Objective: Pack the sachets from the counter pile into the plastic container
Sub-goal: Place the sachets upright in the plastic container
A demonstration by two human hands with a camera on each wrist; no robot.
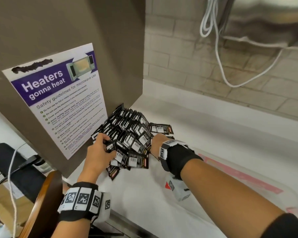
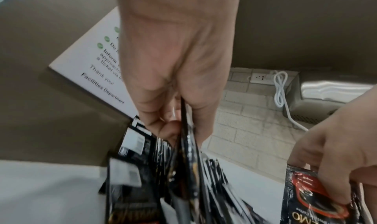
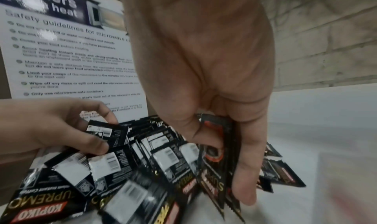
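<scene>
A heap of black coffee sachets point(image 1: 131, 133) lies on the white counter point(image 1: 204, 127) against the brown cabinet side. My left hand point(image 1: 108, 146) is at the heap's near-left edge and pinches a few sachets point(image 2: 187, 147) between thumb and fingers. At the heap's right side, my right hand point(image 1: 153, 143) grips a small upright stack of sachets point(image 3: 216, 155); in the head view its fingers are hidden behind the wrist. The translucent plastic container point(image 1: 292, 194) with a pink label sits at the right, partly under my right forearm.
A microwave safety poster point(image 1: 59, 100) is stuck on the brown cabinet panel point(image 1: 76, 31) left of the heap. White cables point(image 1: 218, 54) hang down the tiled wall behind. A wooden chair back point(image 1: 45, 194) stands at the lower left, off the counter.
</scene>
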